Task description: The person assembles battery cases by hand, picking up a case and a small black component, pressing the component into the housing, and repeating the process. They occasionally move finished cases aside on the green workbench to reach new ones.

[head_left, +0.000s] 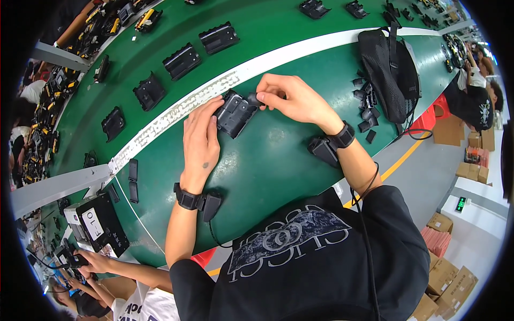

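The left hand [201,138] has its fingers and thumb closed along the left side of a ribbed, rectangular black plastic housing [234,115], which sits tilted just to the right of that palm, over a smooth green work surface [273,160]. The right hand [300,101] pinches a small dark plastic piece [254,99] between thumb and forefinger, against the housing's upper right edge (whether the piece is seated there, I cannot tell). Beyond both hands curves a long white strip [300,52], and past it, ahead of the left hand, four similar black plastic housings stand apart in a slanting row, the nearest to the strip's middle being a ribbed open one [181,61]. To the right of the right hand lies a loose scatter of small black plastic parts [368,115], just beside a black mesh bag [380,72] with straps. Behind each hand, a black wrist strap [188,198] carries a dark block. Well to the left of and nearer than the left hand stands a black-and-white box [110,224].
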Tool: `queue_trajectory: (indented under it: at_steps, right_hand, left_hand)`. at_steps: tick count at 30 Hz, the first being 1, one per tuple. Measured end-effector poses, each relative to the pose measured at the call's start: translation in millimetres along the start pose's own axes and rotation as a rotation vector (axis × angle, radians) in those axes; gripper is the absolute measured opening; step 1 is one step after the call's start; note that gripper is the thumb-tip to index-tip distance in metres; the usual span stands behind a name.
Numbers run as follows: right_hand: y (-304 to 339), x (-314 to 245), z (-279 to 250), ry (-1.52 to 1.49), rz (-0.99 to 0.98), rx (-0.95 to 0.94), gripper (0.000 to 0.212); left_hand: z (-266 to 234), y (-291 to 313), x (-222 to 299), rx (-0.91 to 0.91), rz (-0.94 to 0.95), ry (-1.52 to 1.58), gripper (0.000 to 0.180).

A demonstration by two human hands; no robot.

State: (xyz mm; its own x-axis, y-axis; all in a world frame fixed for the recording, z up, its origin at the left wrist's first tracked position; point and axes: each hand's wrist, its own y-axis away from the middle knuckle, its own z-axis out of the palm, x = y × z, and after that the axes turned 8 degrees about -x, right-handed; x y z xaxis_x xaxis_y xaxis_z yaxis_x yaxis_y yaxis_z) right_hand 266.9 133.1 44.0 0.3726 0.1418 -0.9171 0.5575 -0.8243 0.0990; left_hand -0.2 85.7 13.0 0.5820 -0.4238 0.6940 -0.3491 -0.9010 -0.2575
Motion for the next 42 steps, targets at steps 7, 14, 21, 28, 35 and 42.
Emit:
queue_trajectory:
  at_steps: [7,14,21,28,35,42]
  right_hand:
    - [-0.5,0.7,9.1,0.041,-0.048,-0.002,0.015]
    - [0.1,4.3,13.2,0.047,-0.059,-0.003,0.014]
    - [0.4,4.3,13.2,0.078,-0.050,0.003,0.014]
    - [-1.5,10.7,15.6,0.048,-0.097,0.081,0.014]
    - [-2.4,14.8,23.9,0.099,-0.142,0.151,0.013]
    - [-2.1,11.1,23.8,0.117,-0.089,0.096,0.013]
  left_hand:
    - [0.6,-0.6,1.2,0.071,0.005,0.044,0.036]
    - [-1.3,3.0,2.4,0.071,-0.076,0.055,0.035]
    - [-3.1,4.8,5.1,0.013,-0.041,0.035,0.056]
    - [-1.3,7.6,-3.5,-0.031,-0.042,-0.015,0.051]
    - [-1.6,9.1,-3.4,-0.020,-0.034,0.064,0.046]
    - [-2.3,7.6,-2.8,-0.016,-0.041,0.123,0.044]
